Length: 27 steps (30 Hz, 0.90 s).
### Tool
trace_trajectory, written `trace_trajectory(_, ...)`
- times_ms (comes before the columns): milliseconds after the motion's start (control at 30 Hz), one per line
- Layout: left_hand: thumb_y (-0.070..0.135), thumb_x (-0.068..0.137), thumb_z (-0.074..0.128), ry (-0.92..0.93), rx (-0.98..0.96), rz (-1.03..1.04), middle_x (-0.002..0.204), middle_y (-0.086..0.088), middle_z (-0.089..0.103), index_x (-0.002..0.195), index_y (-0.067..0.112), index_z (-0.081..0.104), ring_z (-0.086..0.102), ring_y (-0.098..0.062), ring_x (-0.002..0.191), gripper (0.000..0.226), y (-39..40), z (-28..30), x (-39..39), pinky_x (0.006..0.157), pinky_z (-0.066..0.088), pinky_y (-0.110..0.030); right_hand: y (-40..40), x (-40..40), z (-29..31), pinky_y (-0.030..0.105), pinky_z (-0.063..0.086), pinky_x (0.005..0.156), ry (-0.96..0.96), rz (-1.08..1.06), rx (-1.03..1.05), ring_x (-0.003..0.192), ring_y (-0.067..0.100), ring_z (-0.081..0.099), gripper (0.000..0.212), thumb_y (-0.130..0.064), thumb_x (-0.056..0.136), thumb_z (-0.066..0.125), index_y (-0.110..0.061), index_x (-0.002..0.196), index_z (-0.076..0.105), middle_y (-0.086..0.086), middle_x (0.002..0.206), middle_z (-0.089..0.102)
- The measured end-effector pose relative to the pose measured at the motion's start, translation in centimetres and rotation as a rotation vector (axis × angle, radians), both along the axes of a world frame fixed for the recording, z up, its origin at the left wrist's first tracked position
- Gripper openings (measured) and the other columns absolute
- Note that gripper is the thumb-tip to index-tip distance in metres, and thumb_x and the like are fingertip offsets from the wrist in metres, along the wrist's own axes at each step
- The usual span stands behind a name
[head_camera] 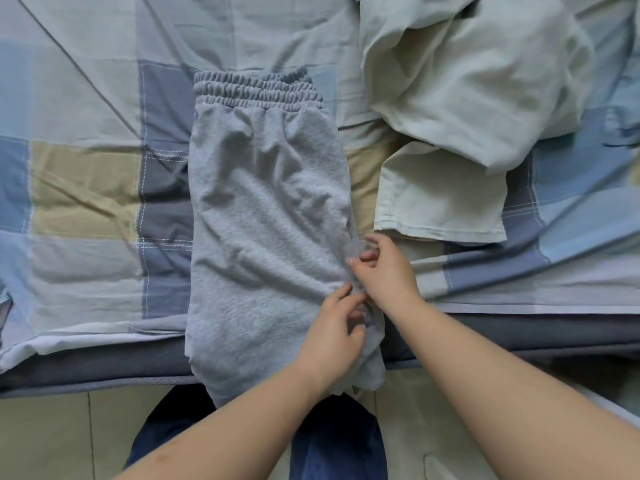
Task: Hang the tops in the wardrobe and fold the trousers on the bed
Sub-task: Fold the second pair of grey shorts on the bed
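The grey trousers (266, 216) lie lengthwise on the bed (86, 188), folded leg over leg into one long strip. Their gathered elastic waistband (256, 90) is at the far end, away from the person, and the leg end hangs over the near edge of the bed toward the floor (45, 441). The fabric is wrinkled along its whole length.

Both hands work at the right-hand edge of the trousers, close to the near edge of the bed. The right hand (384, 271) sits a little farther up that edge, its fingers (367, 254) curled and pinching the grey cloth at the seam. The left hand (332, 334) is just below it, nearer the person, with its fingers bent into the same edge; they seem to grip a fold of the cloth, though the fingertips are partly hidden in the fabric. The two hands are nearly touching.

To the right of the trousers, on the bed, lies a pale green garment (460, 109), crumpled in a heap, with one flat hemmed part reaching down to just beside the right hand. The bed cover is a checked pattern of blue, cream and tan squares. Below the hanging trouser end the person's dark blue clothing (332, 441) shows against the tiled floor.
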<state>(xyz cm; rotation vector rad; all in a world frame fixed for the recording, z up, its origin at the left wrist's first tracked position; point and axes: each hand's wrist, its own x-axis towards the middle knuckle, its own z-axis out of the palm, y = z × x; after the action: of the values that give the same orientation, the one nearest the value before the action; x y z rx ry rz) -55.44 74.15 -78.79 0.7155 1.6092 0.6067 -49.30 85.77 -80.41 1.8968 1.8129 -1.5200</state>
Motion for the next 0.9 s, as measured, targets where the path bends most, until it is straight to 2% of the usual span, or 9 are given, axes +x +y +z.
trace_trajectory(67,-0.003,0.088,0.050,0.075,-0.013,0.044,0.139,0.003,0.042,0.126,0.021,0.056,0.055,-0.007,0.114,0.046,-1.2,-0.2,-1.1,0.104,0.040,-0.021,-1.7,1.5,-0.1,0.031,0.049,0.076,-0.063,0.045,-0.014,0.081,0.014,0.060,0.032,-0.028,0.084,0.069,-0.019,0.112,0.057,-0.005,0.088,0.061)
trace_trajectory(200,0.003,0.088,0.054,0.192,-0.098,0.097,0.114,0.003,0.059,0.116,0.021,0.063,0.058,-0.002,0.096,0.034,-4.3,-0.8,-3.5,0.082,0.037,0.001,-4.6,3.4,0.2,0.027,0.035,0.064,-0.147,0.083,0.001,0.080,0.014,0.055,0.017,-0.028,0.082,0.066,-0.024,0.093,0.054,-0.008,0.086,0.060)
trace_trajectory(267,0.007,0.089,0.054,0.217,-0.175,0.070,0.110,0.005,0.061,0.115,0.021,0.063,0.057,-0.002,0.095,0.030,-6.2,-1.1,-4.6,0.081,0.038,-0.002,-5.7,3.8,0.7,0.028,0.035,0.063,-0.174,0.084,-0.062,0.080,0.016,0.054,0.014,-0.028,0.083,0.063,-0.023,0.092,0.053,-0.009,0.082,0.058)
trace_trajectory(333,0.010,0.090,0.055,0.230,-0.256,0.036,0.108,0.007,0.062,0.115,0.021,0.063,0.058,-0.004,0.094,0.029,-8.4,-1.3,-5.5,0.088,0.044,-0.016,-6.9,4.3,1.2,0.029,0.036,0.062,-0.220,0.159,-0.136,0.078,0.016,0.053,0.013,-0.031,0.085,0.060,-0.019,0.092,0.057,-0.008,0.081,0.058)
trace_trajectory(433,0.009,0.089,0.059,0.286,-0.350,0.128,0.108,0.003,0.065,0.115,0.016,0.063,0.059,-0.010,0.095,0.027,-11.8,-1.1,-6.7,0.092,0.044,-0.024,-8.9,5.5,2.0,0.027,0.035,0.055,-0.252,0.247,-0.177,0.069,0.011,0.051,0.011,-0.030,0.087,0.058,-0.019,0.084,0.055,-0.007,0.077,0.057)
trace_trajectory(500,0.009,0.087,0.061,0.336,-0.378,0.252,0.106,0.001,0.066,0.114,0.013,0.063,0.060,-0.014,0.095,0.027,-13.7,-1.0,-7.3,0.088,0.043,-0.025,-9.8,6.3,2.2,0.022,0.031,0.050,-0.222,0.177,-0.181,0.064,0.007,0.046,0.011,-0.022,0.087,0.057,-0.019,0.079,0.049,-0.007,0.073,0.053)
trace_trajectory(633,0.011,0.082,0.068,0.451,-0.389,0.491,0.098,-0.002,0.059,0.116,0.007,0.058,0.057,-0.019,0.090,0.035,-16.5,-0.9,-8.1,0.082,0.043,-0.029,-11.3,7.0,2.3,0.026,0.034,0.051,-0.132,-0.181,-0.230,0.064,0.015,0.047,0.006,-0.005,0.087,0.049,-0.011,0.089,0.051,0.004,0.079,0.054)
trace_trajectory(733,0.014,0.080,0.073,0.403,-0.346,0.630,0.105,-0.003,0.058,0.121,0.008,0.048,0.058,-0.018,0.093,0.048,-17.8,-1.3,-9.0,0.086,0.047,-0.035,-13.0,7.2,2.1,0.028,0.034,0.049,-0.153,-0.198,-0.223,0.065,0.018,0.050,0.012,-0.007,0.088,0.044,-0.011,0.098,0.051,0.006,0.083,0.056)
trace_trajectory(900,0.026,0.085,0.069,0.417,-0.282,0.405,0.091,0.002,0.064,0.091,0.016,0.059,0.060,-0.016,0.084,0.016,-19.1,-2.3,-10.0,0.067,0.044,-0.028,-15.4,7.5,0.9,0.028,0.035,0.054,-0.212,-0.041,-0.085,0.075,0.025,0.054,0.018,-0.015,0.092,0.046,-0.002,0.096,0.058,0.012,0.091,0.061)
